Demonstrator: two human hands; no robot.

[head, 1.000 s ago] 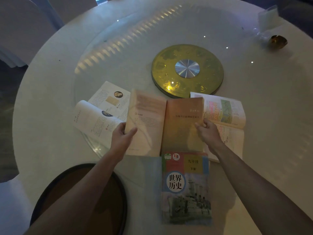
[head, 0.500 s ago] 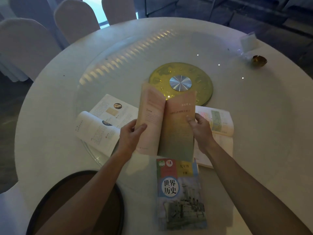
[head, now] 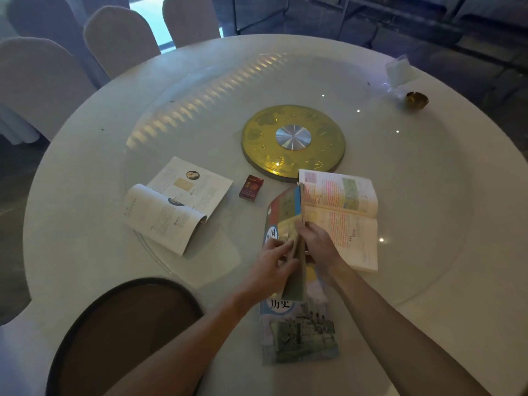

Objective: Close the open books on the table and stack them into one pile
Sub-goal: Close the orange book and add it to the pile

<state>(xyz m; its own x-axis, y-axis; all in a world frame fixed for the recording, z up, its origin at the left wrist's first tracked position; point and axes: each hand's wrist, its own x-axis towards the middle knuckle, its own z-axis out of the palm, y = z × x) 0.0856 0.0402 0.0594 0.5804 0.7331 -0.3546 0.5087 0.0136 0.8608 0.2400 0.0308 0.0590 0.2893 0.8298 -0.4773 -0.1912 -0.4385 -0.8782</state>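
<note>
At lower left a dark round tray (head: pixel 125 332) is cut by the frame edge. On the round counter (head: pixel 85 224), left of centre, one open book (head: pixel 177 204) lies flat with white pages. Beside it sits a small red box (head: pixel 251 187), its label too small to read. In the centre the left hand (head: pixel 274 267) and right hand (head: pixel 317 247) grip a nearly closed book (head: pixel 285 212), held on edge, partly hiding the closed book (head: pixel 300 330) below. Right of them, another open book (head: pixel 343 212) lies under the golden disc (head: pixel 293 141).

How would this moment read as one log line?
step: closing book | both hands: held book shut, above closed book | still open: two
</note>
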